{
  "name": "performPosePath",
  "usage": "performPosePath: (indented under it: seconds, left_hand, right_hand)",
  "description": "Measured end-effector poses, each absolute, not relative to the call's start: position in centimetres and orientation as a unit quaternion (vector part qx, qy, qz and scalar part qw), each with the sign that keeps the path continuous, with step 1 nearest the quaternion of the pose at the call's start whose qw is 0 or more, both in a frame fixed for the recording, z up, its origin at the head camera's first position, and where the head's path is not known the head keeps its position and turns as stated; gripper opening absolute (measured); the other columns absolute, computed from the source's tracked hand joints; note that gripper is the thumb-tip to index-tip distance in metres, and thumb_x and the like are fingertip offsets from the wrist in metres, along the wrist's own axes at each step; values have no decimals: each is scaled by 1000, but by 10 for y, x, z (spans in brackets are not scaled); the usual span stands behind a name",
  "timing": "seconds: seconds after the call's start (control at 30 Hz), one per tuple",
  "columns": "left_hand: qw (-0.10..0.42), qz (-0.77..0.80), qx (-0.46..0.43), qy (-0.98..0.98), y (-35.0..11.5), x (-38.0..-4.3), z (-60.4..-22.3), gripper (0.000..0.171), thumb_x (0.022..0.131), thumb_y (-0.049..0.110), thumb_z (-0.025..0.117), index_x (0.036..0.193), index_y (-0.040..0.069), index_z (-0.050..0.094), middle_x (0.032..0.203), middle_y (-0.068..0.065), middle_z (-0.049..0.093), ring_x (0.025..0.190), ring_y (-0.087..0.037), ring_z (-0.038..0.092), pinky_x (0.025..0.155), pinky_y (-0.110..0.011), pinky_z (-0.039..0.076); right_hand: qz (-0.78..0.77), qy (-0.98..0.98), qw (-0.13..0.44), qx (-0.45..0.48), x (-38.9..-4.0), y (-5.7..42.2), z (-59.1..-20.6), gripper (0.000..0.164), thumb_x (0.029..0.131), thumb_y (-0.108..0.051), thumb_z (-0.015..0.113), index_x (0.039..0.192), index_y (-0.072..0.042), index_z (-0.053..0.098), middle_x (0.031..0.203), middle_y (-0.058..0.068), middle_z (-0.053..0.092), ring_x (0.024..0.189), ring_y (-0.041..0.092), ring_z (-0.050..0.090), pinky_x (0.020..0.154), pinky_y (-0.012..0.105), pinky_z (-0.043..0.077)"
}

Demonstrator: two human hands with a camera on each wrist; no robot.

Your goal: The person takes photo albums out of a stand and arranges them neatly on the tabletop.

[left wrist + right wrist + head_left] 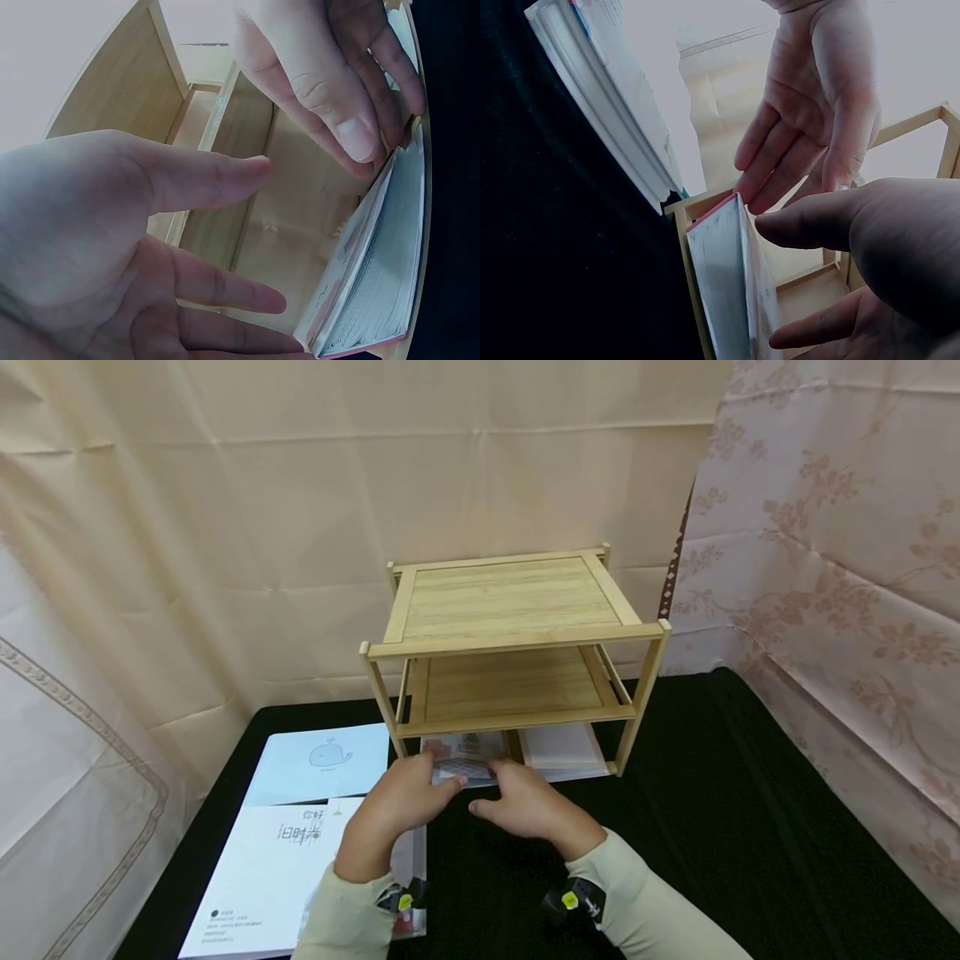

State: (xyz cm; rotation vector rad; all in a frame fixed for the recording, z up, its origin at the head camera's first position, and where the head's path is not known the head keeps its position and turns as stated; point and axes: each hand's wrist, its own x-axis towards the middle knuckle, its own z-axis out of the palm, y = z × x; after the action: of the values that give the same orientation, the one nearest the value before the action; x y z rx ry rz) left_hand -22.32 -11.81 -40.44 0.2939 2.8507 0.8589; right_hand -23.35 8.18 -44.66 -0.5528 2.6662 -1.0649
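Note:
A book with a picture cover (463, 768) lies on the lowest level of a light wooden three-level shelf (517, 597); its page edges (390, 247) face outward. My left hand (401, 797) is at the book's left end, its fingers extended and the fingertips at the corner. Opposite it, my right hand (528, 802) reaches to the book's right side with thumb apart from the fingers. In the right wrist view the left hand (817, 97) shows its palm, fingers near the reddish spine edge. The shelf's middle board hides some fingertips in the head view.
A pale book or white block (561, 747) lies on the shelf's bottom right. Left of the shelf are a whale-cover book (281, 768), a white book with characters (255, 877) and another, partly hidden book (411, 860). Black cloth (720, 827) covers the table; curtains surround it.

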Motion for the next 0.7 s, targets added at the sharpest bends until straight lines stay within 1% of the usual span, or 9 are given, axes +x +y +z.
performPosePath:
  seconds: [0.1,0.23,0.33,0.47,0.6,0.7]
  left_hand:
    - [72,286,99,951,-118,-223,-405,61,99,36,68,144,-4,56,122,-25,71,90,-25,70,76,-44,57]
    - [69,281,99,952,-118,-223,-405,61,99,36,68,144,-3,56,125,-25,70,102,-31,71,85,-50,58]
    - [66,278,100,953,-119,-223,-405,62,99,37,68,143,-4,56,125,-27,69,106,-34,71,88,-52,58]
    - [65,283,101,952,-119,-224,-406,60,99,36,68,142,-5,57,125,-26,70,105,-34,71,87,-51,59]
    - [62,283,106,951,-119,-223,-405,55,99,35,68,142,1,60,128,-23,70,103,-32,71,84,-49,59]
    - [62,281,106,952,-120,-222,-403,50,99,34,68,139,4,63,128,-21,70,98,-29,72,79,-46,58]
  right_hand:
    - [-366,904,114,-190,-234,83,-448,77,92,-34,77,150,7,46,149,28,52,133,44,56,110,57,47]
    - [-371,901,120,-192,-235,84,-451,76,92,-34,77,150,5,46,149,28,52,133,44,56,110,58,46]
    - [-368,902,122,-191,-235,84,-451,75,92,-34,76,150,4,47,148,27,54,132,43,57,110,58,47]
    - [-354,907,123,-189,-234,84,-451,72,93,-34,76,148,4,49,146,27,55,130,43,58,109,58,47]
    - [-340,913,128,-186,-233,84,-449,70,93,-35,75,146,4,52,143,27,59,128,41,61,108,57,48]
    - [-328,917,132,-183,-231,85,-446,66,93,-37,75,142,4,56,134,26,65,114,37,68,100,55,54]
